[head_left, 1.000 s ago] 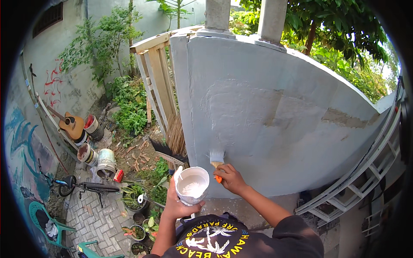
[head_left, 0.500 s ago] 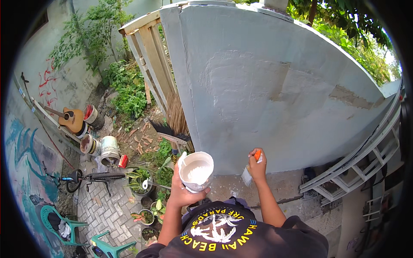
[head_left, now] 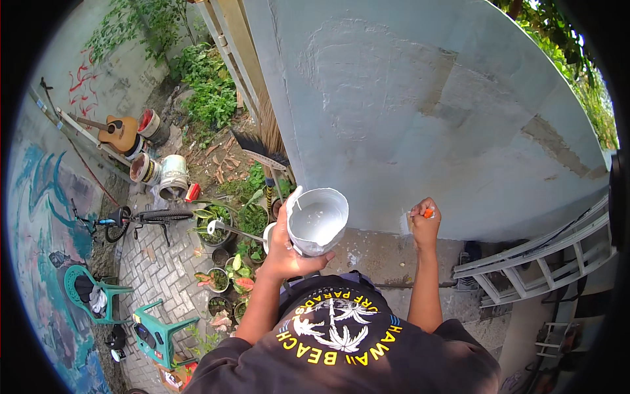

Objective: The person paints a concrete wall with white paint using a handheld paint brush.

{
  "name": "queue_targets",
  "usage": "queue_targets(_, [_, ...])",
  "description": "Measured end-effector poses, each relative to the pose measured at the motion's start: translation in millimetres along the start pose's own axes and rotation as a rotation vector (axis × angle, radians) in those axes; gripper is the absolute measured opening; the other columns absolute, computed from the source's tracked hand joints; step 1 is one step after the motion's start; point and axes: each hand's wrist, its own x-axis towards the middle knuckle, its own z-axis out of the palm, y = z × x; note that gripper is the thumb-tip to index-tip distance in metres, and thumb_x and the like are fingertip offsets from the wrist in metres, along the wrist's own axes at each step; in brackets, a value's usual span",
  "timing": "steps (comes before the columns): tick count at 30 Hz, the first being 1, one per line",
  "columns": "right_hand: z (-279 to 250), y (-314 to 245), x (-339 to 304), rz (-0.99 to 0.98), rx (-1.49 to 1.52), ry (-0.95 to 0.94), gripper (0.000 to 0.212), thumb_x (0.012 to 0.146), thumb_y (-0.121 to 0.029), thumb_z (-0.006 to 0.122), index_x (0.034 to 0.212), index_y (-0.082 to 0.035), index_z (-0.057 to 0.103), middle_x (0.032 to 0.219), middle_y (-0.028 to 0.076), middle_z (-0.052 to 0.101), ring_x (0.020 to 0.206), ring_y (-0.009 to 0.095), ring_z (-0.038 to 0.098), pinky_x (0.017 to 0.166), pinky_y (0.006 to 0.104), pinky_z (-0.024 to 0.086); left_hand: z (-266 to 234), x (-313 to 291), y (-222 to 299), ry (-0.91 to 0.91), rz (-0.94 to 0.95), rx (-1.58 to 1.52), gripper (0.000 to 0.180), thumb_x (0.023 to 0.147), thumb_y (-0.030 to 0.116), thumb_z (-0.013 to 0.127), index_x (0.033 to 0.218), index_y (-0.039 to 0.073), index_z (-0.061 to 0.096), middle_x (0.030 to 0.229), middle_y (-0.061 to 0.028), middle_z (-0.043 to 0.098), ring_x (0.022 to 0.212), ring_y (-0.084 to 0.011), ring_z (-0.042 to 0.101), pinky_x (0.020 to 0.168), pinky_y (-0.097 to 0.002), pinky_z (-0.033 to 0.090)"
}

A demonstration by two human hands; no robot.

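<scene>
My left hand (head_left: 282,255) is closed around a white plastic tub (head_left: 317,244), holding it up in front of my chest. Pale, whitish paint (head_left: 319,217) lies inside the tub, and some of it is smeared over the rim. My right hand (head_left: 427,223) grips a paintbrush (head_left: 405,224) with an orange handle and light bristles. Those bristles show to the left of my fist, near the lower part of a grey-blue wall (head_left: 387,151); whether they touch it I cannot tell. Rough, brownish patches mark the wall's right half.
An aluminium ladder (head_left: 545,262) lies on the right. To the left are potted plants (head_left: 218,279), a broom (head_left: 269,128), paint buckets (head_left: 174,176), a guitar (head_left: 119,134), a bicycle (head_left: 141,217) and a green plastic chair (head_left: 95,295). White spatters dot the ground below the wall.
The view has tipped downward, so the wall's top edge is mostly out of the picture. My right hand with the paintbrush has moved right and forward, turning the bristles from downward to leftward.
</scene>
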Motion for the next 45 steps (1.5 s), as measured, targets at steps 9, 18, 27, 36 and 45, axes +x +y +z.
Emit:
queue_targets(9, [-46.5, -43.5, 7.2, -0.002, 0.265, 0.027, 0.016, 0.085, 0.01, 0.05, 0.091, -0.003, 0.057, 0.087, 0.006, 0.059, 0.083, 0.016, 0.058, 0.081, 0.0302, 0.05, 67.0, -15.1, 21.2, -0.008, -0.017, -0.009, 0.127, 0.059, 0.025, 0.098, 0.16, -0.004, 0.027, 0.143, -0.0145, 0.059, 0.132, -0.025, 0.058, 0.115, -0.0413, 0.042])
queue_targets(18, [-144.0, -10.4, 12.6, 0.048, -0.693, -0.334, 0.027, 0.106, -0.022, 0.061, 0.099, 0.004, 0.066, 0.082, 0.015, 0.066, 0.081, 0.026, 0.068, 0.078, 0.0372, 0.052, 125.1, -40.3, 33.2, 0.007, 0.013, 0.103, 0.122, 0.06, 0.016, 0.092, 0.161, -0.001, 0.027, 0.141, -0.014, 0.06, 0.133, -0.025, 0.058, 0.114, -0.04, 0.042])
queue_targets(27, [-290.9, 136.8, -17.8, 0.356, -1.321, -0.36, 0.056, 0.106, -0.052, 0.053, 0.11, 0.002, 0.071, 0.094, 0.03, 0.072, 0.092, 0.045, 0.073, 0.079, 0.0472, 0.06, 167.6, -60.3, 35.4, 0.027, -0.046, 0.08, 0.122, 0.06, 0.02, 0.092, 0.162, 0.0, 0.028, 0.141, -0.0141, 0.061, 0.132, -0.0254, 0.059, 0.114, -0.0398, 0.041])
queue_targets(36, [-267.0, 105.3, -12.8, 0.704, -0.43, -0.212, 0.044, 0.107, -0.042, 0.06, 0.099, 0.001, 0.067, 0.081, 0.01, 0.07, 0.073, 0.024, 0.075, 0.068, 0.0383, 0.064, 188.3, -56.7, 34.5, -0.005, -0.069, 0.087, 0.123, 0.062, 0.023, 0.092, 0.163, 0.001, 0.027, 0.144, -0.0135, 0.058, 0.135, -0.0257, 0.057, 0.115, -0.04, 0.04])
queue_targets(45, [-202.0, 3.8, 22.5, 0.182, 0.639, -0.137, 0.042, 0.112, -0.027, 0.055, 0.077, -0.004, 0.058, 0.114, 0.014, 0.066, 0.08, 0.014, 0.05, 0.073, 0.0323, 0.044, 197.0, -53.5, 35.0, -0.015, -0.063, 0.079, 0.124, 0.062, 0.026, 0.094, 0.163, 0.001, 0.027, 0.145, -0.0141, 0.057, 0.136, -0.0262, 0.056, 0.115, -0.0409, 0.04])
